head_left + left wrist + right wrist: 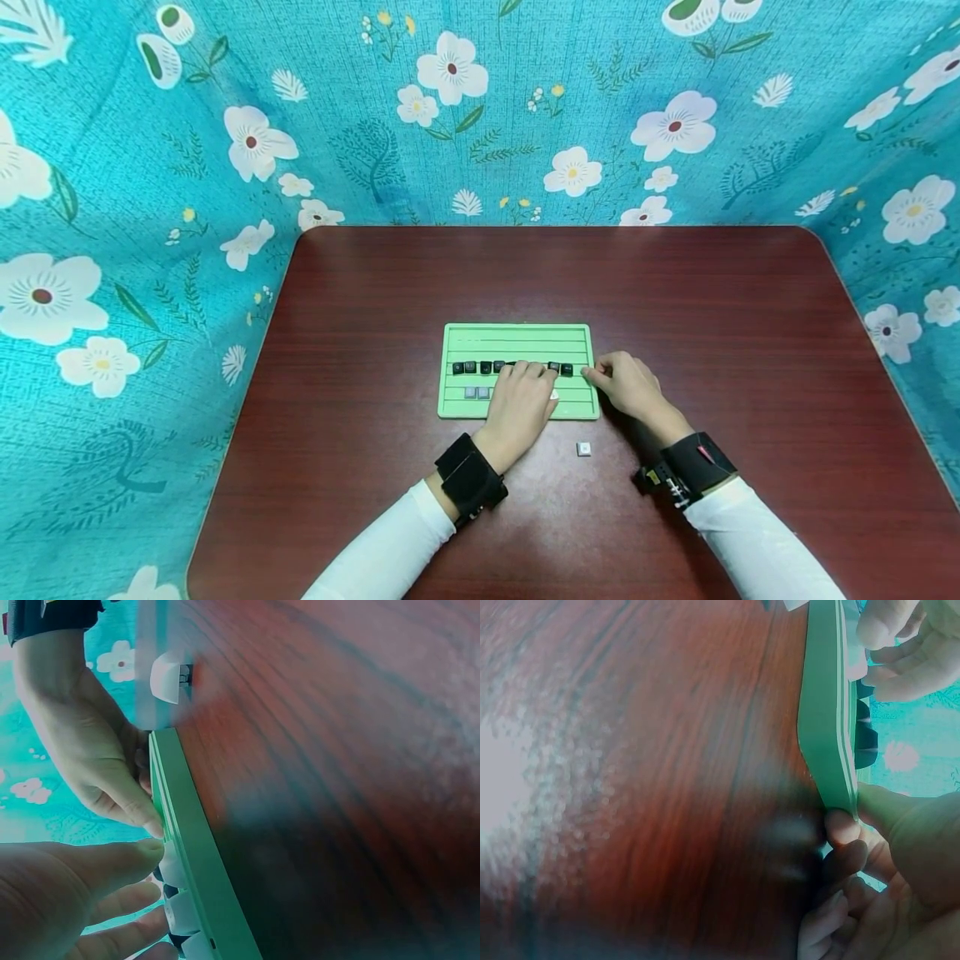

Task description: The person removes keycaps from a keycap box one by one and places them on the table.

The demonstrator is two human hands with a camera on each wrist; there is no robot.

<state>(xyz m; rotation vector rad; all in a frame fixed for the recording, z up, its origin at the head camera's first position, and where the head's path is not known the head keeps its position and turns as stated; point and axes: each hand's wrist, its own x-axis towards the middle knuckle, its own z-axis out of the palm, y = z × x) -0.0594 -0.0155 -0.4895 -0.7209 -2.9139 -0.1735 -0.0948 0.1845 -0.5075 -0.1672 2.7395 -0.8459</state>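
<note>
Green tray [517,346] pinched by right hand [633,387], best kept steady while keycaps [470,392] are aligned; grip of left hand [519,404] can't be told.

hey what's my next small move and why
Probably move your left hand to the loose white keycap: it lies on the table, the green tray has room beside its pale keycaps, and your right hand grips the tray's right edge.

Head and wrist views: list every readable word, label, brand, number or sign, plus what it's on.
Readable text: none.
Loose white square keycap: any legend too small to read.
Black square keycaps on the light-green plastic board: too small to read.
Black right-wrist strap with red tag: any lettering too small.
</note>
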